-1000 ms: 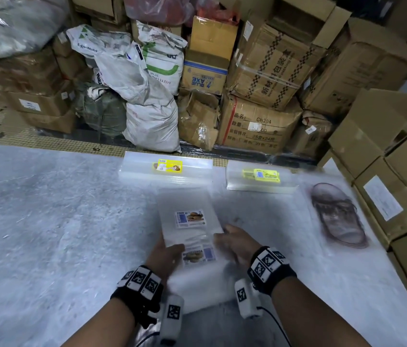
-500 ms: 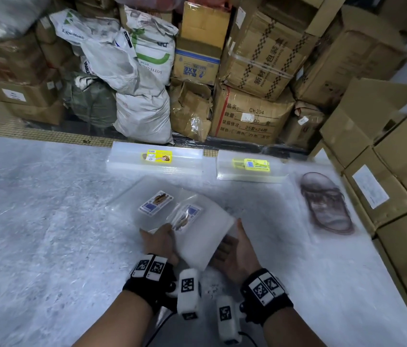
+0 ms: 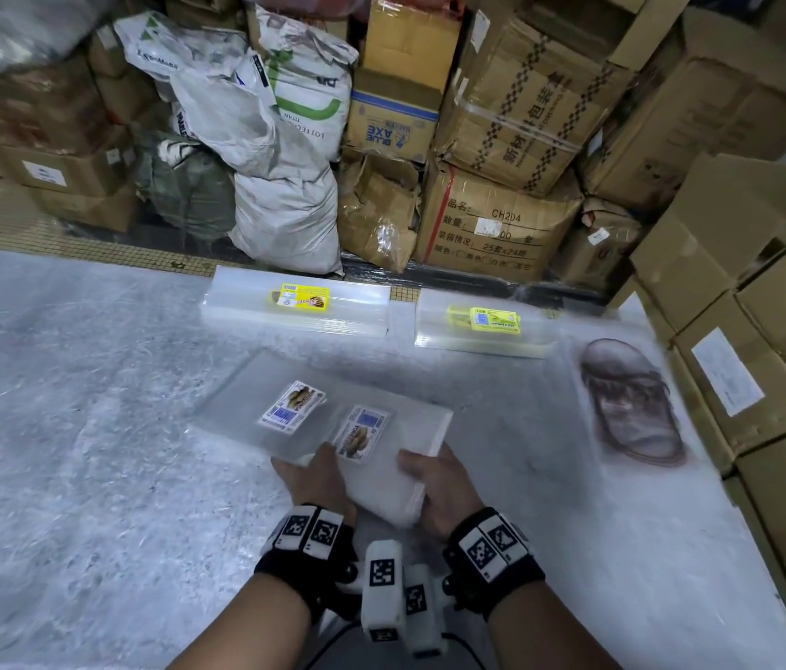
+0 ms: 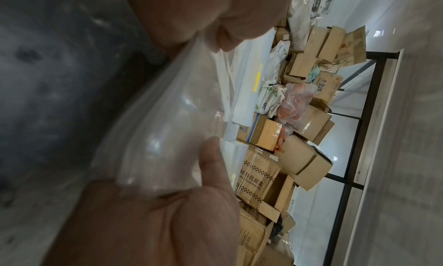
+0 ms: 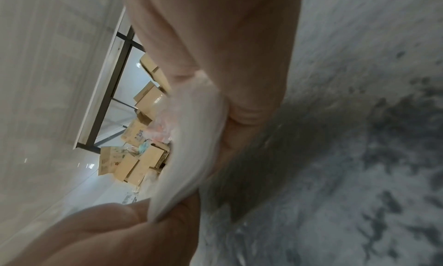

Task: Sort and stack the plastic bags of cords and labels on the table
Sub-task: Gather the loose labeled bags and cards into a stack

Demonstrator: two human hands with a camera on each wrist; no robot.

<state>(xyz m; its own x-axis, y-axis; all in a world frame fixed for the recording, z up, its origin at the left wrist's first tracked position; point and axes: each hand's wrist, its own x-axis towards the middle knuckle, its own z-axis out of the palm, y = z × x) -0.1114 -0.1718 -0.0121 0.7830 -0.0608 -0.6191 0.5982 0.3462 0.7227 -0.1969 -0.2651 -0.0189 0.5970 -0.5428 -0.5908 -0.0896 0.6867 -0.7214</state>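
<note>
From the head cam we've got our left hand (image 3: 316, 481) and right hand (image 3: 444, 490) both gripping the near end of a thick stack of clear plastic bags with white labels (image 3: 333, 423), lying skewed on the scuffed grey desk (image 3: 67, 452). Two more clear bag stacks with yellow labels (image 3: 297, 302) sit at the far edge.

Left wrist cam: thumb and fingers (image 4: 213, 168) pinch the stack's edge.

Right wrist cam: same, fingers (image 5: 251, 118) curled round it.
</note>
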